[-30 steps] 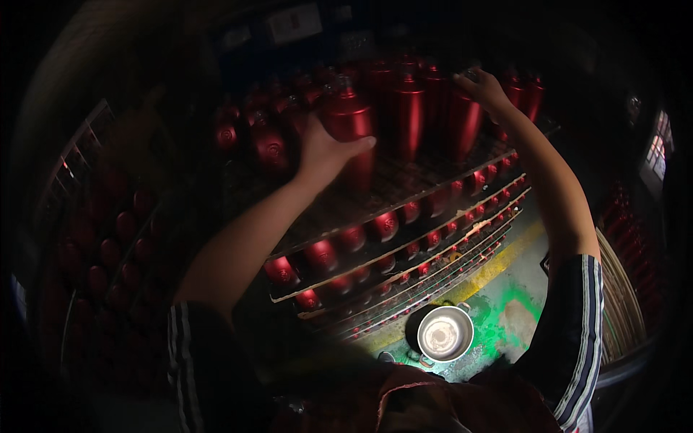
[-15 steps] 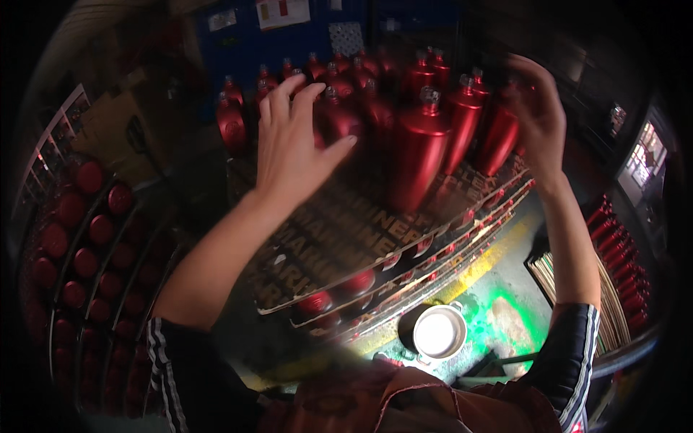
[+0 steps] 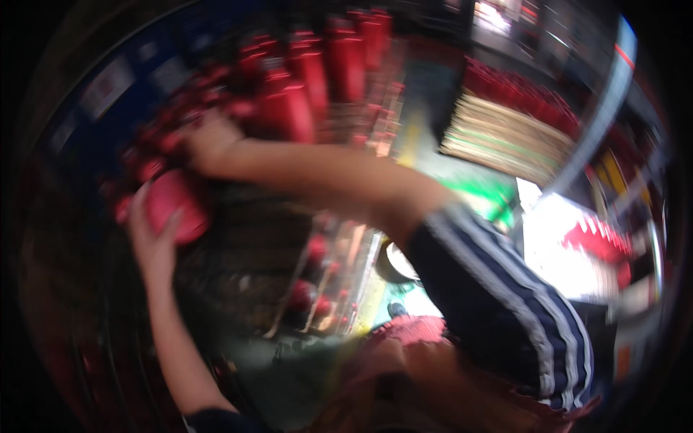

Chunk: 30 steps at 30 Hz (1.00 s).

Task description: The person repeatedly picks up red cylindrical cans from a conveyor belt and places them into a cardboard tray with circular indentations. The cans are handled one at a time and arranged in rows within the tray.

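My left hand (image 3: 153, 242) is closed around a red metallic bottle (image 3: 182, 208), thumb on one side and fingers on the other. That bottle lies tilted, its round base turned toward me. Across the stacked boards reaches my right arm. My right hand (image 3: 213, 144) is among the red bottles just beyond the held one; motion smears its fingers, and I cannot make out what they touch. Taller red bottles (image 3: 285, 105) stand upright on the boards to the right of that hand.
Beneath the bottles is a stack of dark printed boards (image 3: 245, 252), with more red bottles between its layers. A round pot (image 3: 398, 263) stands on the floor nearby. Another board stack (image 3: 505, 137) with red bottles is at the right, near a pale curved bar (image 3: 603, 108).
My view has turned to the right. My left hand, empty before, now grips a red bottle. My right hand has swung from the right side over to the bottles at the left.
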Each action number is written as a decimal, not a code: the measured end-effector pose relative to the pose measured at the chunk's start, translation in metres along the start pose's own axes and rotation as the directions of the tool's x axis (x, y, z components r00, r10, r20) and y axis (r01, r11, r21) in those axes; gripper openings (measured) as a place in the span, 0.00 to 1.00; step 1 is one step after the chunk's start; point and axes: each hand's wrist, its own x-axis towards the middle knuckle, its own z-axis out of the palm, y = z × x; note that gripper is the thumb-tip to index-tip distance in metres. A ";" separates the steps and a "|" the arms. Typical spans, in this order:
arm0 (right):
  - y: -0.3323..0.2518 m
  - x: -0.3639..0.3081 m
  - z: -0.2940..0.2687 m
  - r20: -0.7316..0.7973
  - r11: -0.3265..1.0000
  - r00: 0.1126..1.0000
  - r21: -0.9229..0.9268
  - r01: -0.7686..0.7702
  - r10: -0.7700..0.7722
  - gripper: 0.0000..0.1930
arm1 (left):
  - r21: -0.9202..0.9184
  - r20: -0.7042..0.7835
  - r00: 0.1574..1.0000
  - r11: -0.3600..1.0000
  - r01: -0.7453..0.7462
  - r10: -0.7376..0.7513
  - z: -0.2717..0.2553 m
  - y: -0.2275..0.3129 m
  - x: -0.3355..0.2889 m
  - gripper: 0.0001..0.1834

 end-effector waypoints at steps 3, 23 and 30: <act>0.001 -0.006 0.011 -0.073 0.995 0.993 0.006 0.095 -0.094 0.17 | -0.198 -0.076 0.988 0.974 0.115 -0.132 -0.014 0.011 -0.024 0.33; 0.234 -0.438 -0.140 -0.052 -0.004 0.728 0.997 0.074 0.683 0.31 | -0.195 0.619 0.641 -0.702 0.685 0.454 0.230 0.191 -0.219 0.36; 0.350 -0.512 -0.029 0.497 -0.736 0.609 0.638 0.227 0.619 0.24 | 0.171 0.834 0.415 -0.886 0.430 0.362 0.419 0.204 -0.260 0.35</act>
